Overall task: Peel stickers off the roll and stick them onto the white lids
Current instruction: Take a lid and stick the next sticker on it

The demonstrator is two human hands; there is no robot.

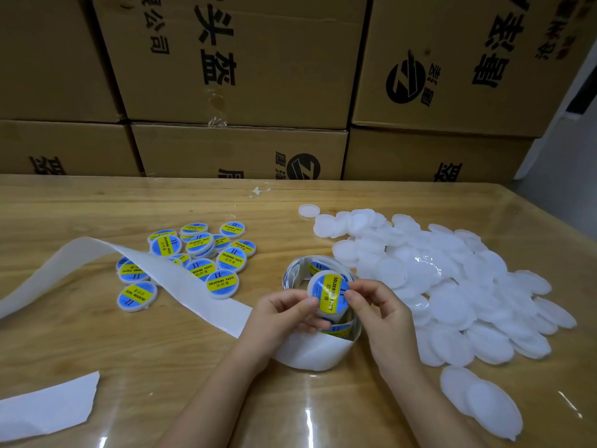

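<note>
Both hands hold one white lid (329, 294) bearing a blue and yellow "SOLDERING PASTE" sticker, just above the sticker roll (318, 347). My left hand (284, 313) grips the lid's left edge, thumb on top. My right hand (376, 305) pinches its right edge with thumb and forefinger. The roll stands on the table with stickers showing inside its coil. A large heap of plain white lids (452, 286) lies to the right. Several stickered lids (200, 257) lie in a loose group to the left.
A long strip of bare white backing paper (97, 253) trails left from the roll across the wooden table (161, 367). Another paper piece (45, 405) lies at the front left. Stacked cardboard boxes (242, 76) wall off the table's far edge.
</note>
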